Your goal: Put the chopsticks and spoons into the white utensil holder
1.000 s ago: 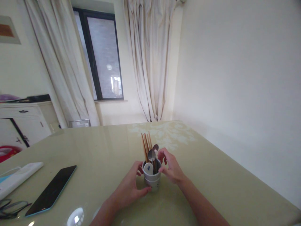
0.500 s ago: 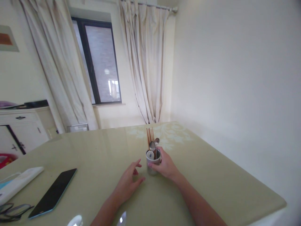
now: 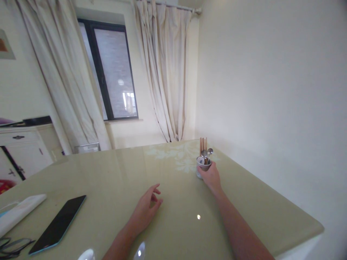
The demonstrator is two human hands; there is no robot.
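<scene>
My right hand (image 3: 211, 176) is wrapped round a small cup (image 3: 198, 172) toward the far right of the table. Out of the cup stand several wooden chopsticks (image 3: 203, 144), two metal spoons (image 3: 204, 154) and a white round-ended piece (image 3: 200, 161), perhaps a ceramic spoon. Whether the cup's base touches the tabletop I cannot tell. My left hand (image 3: 146, 209) is over the middle of the table, apart from the cup, its fingers loosely curled and spread with nothing between them.
On the left of the greenish table (image 3: 114, 180) lie a dark tablet or phone (image 3: 58, 224), a white power strip-like block (image 3: 21, 213) and a pair of glasses (image 3: 16, 247). A white object (image 3: 87, 254) shows at the near edge. The wall (image 3: 271, 108) runs along the right side.
My right hand has carried the cup with its chopsticks and spoons away to the right and farther back. My left hand has stayed nearly in place. The view has shifted slightly.
</scene>
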